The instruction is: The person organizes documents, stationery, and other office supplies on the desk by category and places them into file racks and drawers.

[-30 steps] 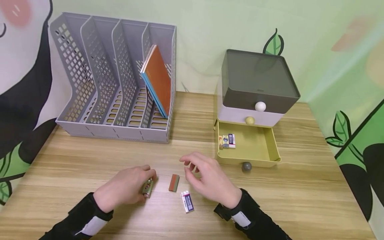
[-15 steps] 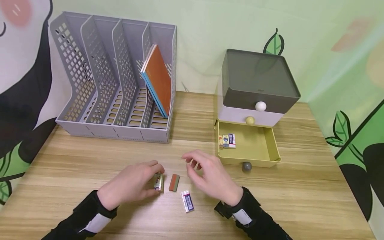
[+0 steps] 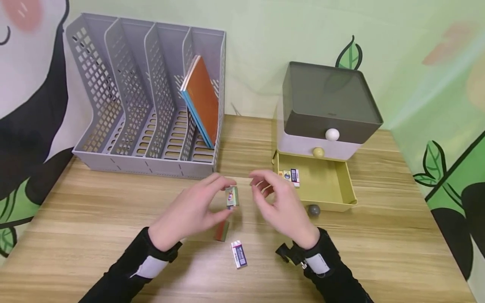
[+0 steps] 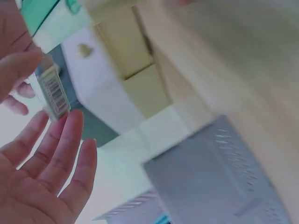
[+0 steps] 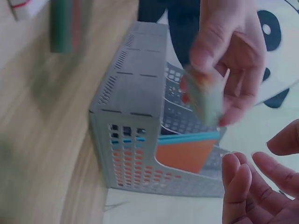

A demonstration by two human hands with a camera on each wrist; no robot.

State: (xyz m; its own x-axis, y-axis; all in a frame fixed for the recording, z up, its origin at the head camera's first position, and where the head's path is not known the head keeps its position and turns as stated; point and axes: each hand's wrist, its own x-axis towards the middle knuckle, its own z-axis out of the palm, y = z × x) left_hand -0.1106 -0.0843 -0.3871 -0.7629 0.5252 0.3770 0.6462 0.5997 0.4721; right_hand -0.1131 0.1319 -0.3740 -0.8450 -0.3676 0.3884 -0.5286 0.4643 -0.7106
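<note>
Between thumb and fingers my left hand [image 3: 193, 210] pinches a small wrapped eraser [image 3: 231, 197], raised above the table. A barcode shows on the side of that eraser [image 4: 54, 91] in the left wrist view. My right hand [image 3: 286, 206] hovers to its right, fingers loosely bent and holding nothing. Partly behind the left hand, a red and green eraser [image 3: 222, 231] lies on the table. Closer to me is a white and blue eraser [image 3: 239, 254]. Several small erasers [image 3: 291, 176] sit at the left inside the pulled-out yellow drawer [image 3: 326, 206], partly covered by my right hand.
A grey file rack [image 3: 144, 165] stands at the back left, with orange and blue booklets [image 3: 202, 101] leaning in its rightmost slot. At the back right is a drawer unit [image 3: 333, 94] with a dark top. The wooden table [image 3: 398, 235] extends around both hands.
My left hand has lifted the wrapped eraser off the table and carried it right and away from me, close to the right hand. The right hand has shifted slightly right and away from me.
</note>
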